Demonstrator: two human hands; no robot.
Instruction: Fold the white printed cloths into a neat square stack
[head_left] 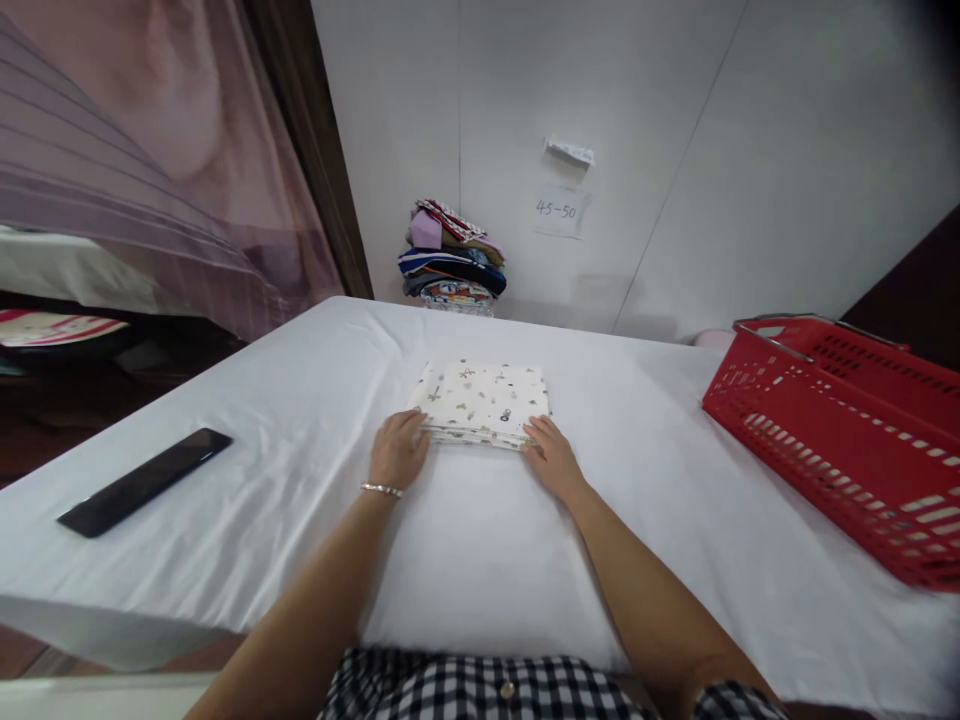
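A folded white cloth point(480, 395) with a small scattered print lies flat on the white-covered table, its layers showing along the near edge. At its near left corner is my left hand point(399, 447), a silvery bracelet on the wrist. The fingers are closed about that corner. My right hand point(552, 455) holds the near right corner, fingertips on top of the fabric. Both thumbs are partly hidden, and the underside of the cloth is out of sight.
A black flat oblong object point(146, 480) lies on the tabletop point(300, 400) at left. At right stands a red plastic basket point(840, 430). Beyond the far edge is a pile of folded clothes point(454, 255) by the wall. A pinkish curtain point(150, 150) hangs at left.
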